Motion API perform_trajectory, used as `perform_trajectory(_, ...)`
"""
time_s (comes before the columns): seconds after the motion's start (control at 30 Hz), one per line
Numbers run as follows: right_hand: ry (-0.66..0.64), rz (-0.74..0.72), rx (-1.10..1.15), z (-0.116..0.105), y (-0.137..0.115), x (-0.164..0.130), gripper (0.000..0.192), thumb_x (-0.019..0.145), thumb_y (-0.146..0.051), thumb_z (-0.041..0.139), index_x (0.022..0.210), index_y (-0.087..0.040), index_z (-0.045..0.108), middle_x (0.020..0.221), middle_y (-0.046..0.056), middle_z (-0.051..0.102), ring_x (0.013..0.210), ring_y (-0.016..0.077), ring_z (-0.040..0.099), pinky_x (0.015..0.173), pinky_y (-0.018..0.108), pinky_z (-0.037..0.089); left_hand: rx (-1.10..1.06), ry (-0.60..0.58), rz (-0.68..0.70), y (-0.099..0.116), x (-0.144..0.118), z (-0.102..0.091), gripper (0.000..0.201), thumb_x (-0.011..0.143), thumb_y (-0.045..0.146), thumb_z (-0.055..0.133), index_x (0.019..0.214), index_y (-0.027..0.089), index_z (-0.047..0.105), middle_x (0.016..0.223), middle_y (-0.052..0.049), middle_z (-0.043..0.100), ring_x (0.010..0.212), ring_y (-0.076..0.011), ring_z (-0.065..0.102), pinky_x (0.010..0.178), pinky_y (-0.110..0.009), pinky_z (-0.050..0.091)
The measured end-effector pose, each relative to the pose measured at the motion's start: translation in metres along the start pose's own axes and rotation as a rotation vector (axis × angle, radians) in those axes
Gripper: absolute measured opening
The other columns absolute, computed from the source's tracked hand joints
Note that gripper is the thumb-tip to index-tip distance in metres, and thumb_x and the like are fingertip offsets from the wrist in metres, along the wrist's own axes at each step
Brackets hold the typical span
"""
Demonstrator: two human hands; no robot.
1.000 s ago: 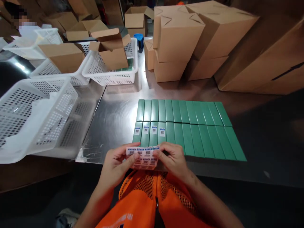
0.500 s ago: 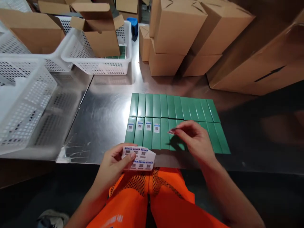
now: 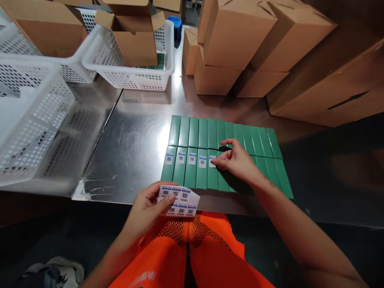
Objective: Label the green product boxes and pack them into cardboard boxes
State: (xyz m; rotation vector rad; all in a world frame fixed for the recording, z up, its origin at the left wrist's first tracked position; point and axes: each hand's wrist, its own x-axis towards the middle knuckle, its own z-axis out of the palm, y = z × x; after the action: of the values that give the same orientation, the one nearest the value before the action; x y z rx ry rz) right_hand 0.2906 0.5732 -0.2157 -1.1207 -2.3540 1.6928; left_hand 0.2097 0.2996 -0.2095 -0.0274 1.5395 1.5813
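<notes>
Since half a second ago the right hand has come down from above the rows onto the fifth green box of the near row, its grip pinching a small label against the box top. The left hand holds the label sheet pinched at the near edge of the steel surface. White baskets and cardboard cartons stand well beyond.

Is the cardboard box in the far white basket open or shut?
Open: the cardboard box in the white basket has its top flaps lifted and spread.
</notes>
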Motion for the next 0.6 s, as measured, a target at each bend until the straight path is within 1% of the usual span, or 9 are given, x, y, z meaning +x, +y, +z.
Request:
perform_trajectory(0.1, 0.09, -0.042, -0.326, -0.004, -0.005, 0.002, 0.056, 0.062, -0.036, 0.085, 0.105, -0.025, 0.05, 0.057, -0.006, 0.059, 0.052, 0.0199, 0.057, 0.049, 0.029, 0.037, -0.038, -0.016, 0.006, 0.002, 0.001, 0.003, 0.033, 0.069, 0.035, 0.083, 0.093, 0.016, 0.073, 0.081, -0.005, 0.076, 0.072, -0.0192, 0.072, 0.066, -0.027, 0.06)
perform_trajectory(0.17, 0.134, -0.114, -0.444, -0.002, -0.009, -0.004, 0.049, 0.062, -0.041, 0.087, 0.097, -0.024, 0.056, 0.057, -0.005, 0.057, 0.054, 0.0198, 0.056, 0.05, 0.029, 0.036, -0.062, -0.034, 0.02, 0.003, 0.001, 0.006, 0.033, 0.068, 0.034, 0.083, 0.093, 0.016, 0.072, 0.079, -0.005, 0.076, 0.072, -0.0187, 0.072, 0.066, -0.028, 0.061)
perform_trajectory(0.23, 0.119, -0.227, -0.348, 0.005, -0.013, -0.017, 0.041, 0.067, -0.045, 0.085, 0.093, -0.023, 0.062, 0.066, -0.002, 0.062, 0.062, 0.0202, 0.059, 0.056, 0.031, 0.043, -0.088, -0.048, 0.029, 0.005, 0.001, 0.008, 0.033, 0.067, 0.034, 0.084, 0.091, 0.015, 0.072, 0.077, -0.004, 0.076, 0.07, -0.0185, 0.072, 0.065, -0.027, 0.06)
perform_trajectory(0.33, -0.066, -0.367, -0.071, 0.027, -0.015, -0.043, 0.037, 0.073, -0.046, 0.082, 0.1, -0.024, 0.07, 0.089, 0.003, 0.07, 0.082, 0.0227, 0.066, 0.073, 0.035, 0.051, -0.118, -0.043, 0.034, 0.007, 0.002, 0.01, 0.034, 0.064, 0.035, 0.085, 0.086, 0.014, 0.071, 0.074, -0.004, 0.074, 0.067, -0.0181, 0.07, 0.063, -0.028, 0.06)
perform_trajectory(0.4, -0.162, -0.416, 0.009, 0.042, -0.013, -0.057, 0.035, 0.074, -0.042, 0.083, 0.102, -0.025, 0.071, 0.092, 0.004, 0.071, 0.084, 0.0228, 0.066, 0.075, 0.036, 0.053, -0.132, -0.036, 0.036, 0.008, 0.002, 0.01, 0.035, 0.062, 0.035, 0.086, 0.083, 0.014, 0.069, 0.072, -0.003, 0.073, 0.065, -0.0172, 0.069, 0.063, -0.029, 0.06)
perform_trajectory(0.47, -0.155, -0.457, 0.013, 0.053, -0.01, -0.067, 0.023, 0.079, -0.037, 0.08, 0.098, -0.027, 0.072, 0.088, 0.003, 0.071, 0.082, 0.0223, 0.066, 0.072, 0.036, 0.053, -0.146, -0.041, 0.045, 0.007, 0.003, 0.011, 0.034, 0.063, 0.035, 0.086, 0.082, 0.014, 0.067, 0.071, -0.002, 0.071, 0.063, -0.0155, 0.067, 0.062, -0.028, 0.059)
perform_trajectory(0.53, -0.104, -0.552, -0.02, 0.058, -0.007, -0.072, 0.008, 0.086, -0.029, 0.074, 0.094, -0.029, 0.072, 0.088, 0.002, 0.071, 0.088, 0.0233, 0.066, 0.079, 0.039, 0.052, -0.165, -0.053, 0.056, 0.006, 0.004, 0.013, 0.034, 0.064, 0.034, 0.085, 0.081, 0.015, 0.063, 0.068, 0.0, 0.07, 0.061, -0.0135, 0.066, 0.061, -0.026, 0.058)
perform_trajectory(0.57, -0.086, -0.621, -0.049, 0.057, -0.005, -0.074, 0.006, 0.089, -0.025, 0.07, 0.093, -0.029, 0.071, 0.092, 0.003, 0.071, 0.094, 0.0242, 0.065, 0.084, 0.042, 0.05, -0.179, -0.057, 0.057, 0.005, 0.004, 0.013, 0.034, 0.064, 0.034, 0.085, 0.079, 0.015, 0.062, 0.067, 0.001, 0.069, 0.059, -0.0128, 0.065, 0.059, -0.025, 0.057)
perform_trajectory(0.6, -0.077, -0.691, -0.071, 0.055, -0.004, -0.076, 0.01, 0.09, -0.021, 0.066, 0.091, -0.03, 0.071, 0.096, 0.003, 0.07, 0.1, 0.0248, 0.064, 0.089, 0.043, 0.048, -0.192, -0.059, 0.052, 0.004, 0.005, 0.014, 0.035, 0.064, 0.035, 0.086, 0.077, 0.015, 0.06, 0.065, 0.001, 0.068, 0.058, -0.0123, 0.065, 0.058, -0.024, 0.057)
